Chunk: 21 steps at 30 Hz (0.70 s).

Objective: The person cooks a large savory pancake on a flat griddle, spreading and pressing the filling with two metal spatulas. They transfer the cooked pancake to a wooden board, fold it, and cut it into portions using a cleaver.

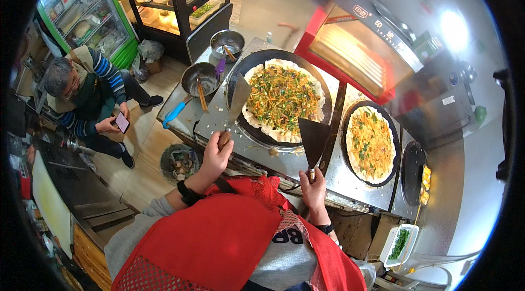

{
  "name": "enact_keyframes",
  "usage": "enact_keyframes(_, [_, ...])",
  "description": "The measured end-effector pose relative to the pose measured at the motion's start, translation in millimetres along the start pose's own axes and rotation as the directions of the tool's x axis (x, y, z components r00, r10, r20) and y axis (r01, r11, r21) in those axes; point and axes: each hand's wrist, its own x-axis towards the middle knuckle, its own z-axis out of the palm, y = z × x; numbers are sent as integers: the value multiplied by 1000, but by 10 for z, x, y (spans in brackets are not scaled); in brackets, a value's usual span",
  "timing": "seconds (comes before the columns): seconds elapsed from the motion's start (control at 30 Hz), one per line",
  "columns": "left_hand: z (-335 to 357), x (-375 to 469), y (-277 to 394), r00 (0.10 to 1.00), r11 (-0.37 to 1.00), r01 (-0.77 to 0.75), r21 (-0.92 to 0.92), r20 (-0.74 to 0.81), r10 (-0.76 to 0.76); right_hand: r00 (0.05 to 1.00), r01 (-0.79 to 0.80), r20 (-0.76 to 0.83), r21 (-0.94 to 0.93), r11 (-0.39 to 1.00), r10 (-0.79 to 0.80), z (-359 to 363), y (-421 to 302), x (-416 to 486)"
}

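Observation:
My left hand (216, 155) grips the wooden handle of a metal scraper (239, 98), whose blade stands at the left edge of the large pancake (283, 98). That pancake is topped with shredded vegetables and lies on a round black griddle (266, 54). In my right hand (314, 192) is a second, wide-bladed scraper (314, 139), its blade over the lower right rim of the same griddle. A smaller vegetable-topped pancake (370, 143) rests on another black griddle (397, 147) to the right. Whether either blade touches the dough I cannot tell.
Metal bowls (228, 43) and a blue-handled pan (201, 80) sit left of the griddles. A red-framed warming case (348, 51) stands behind. Below left is a waste bin (164, 164). A seated person (88, 94) holds a phone. A white tray (412, 235) of chopped greens lies lower right.

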Motion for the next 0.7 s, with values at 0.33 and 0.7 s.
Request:
enact_keyframes(0.33, [-54, 6, -64, 998, 994, 71, -88, 6, -70, 996, 85, -7, -70, 994, -86, 10, 105, 21])
enact_keyframes(0.7, [97, 220, -58, 978, 994, 89, 65, 185, -99, 998, -57, 14, 48, 997, 57, -41, 213, 76])
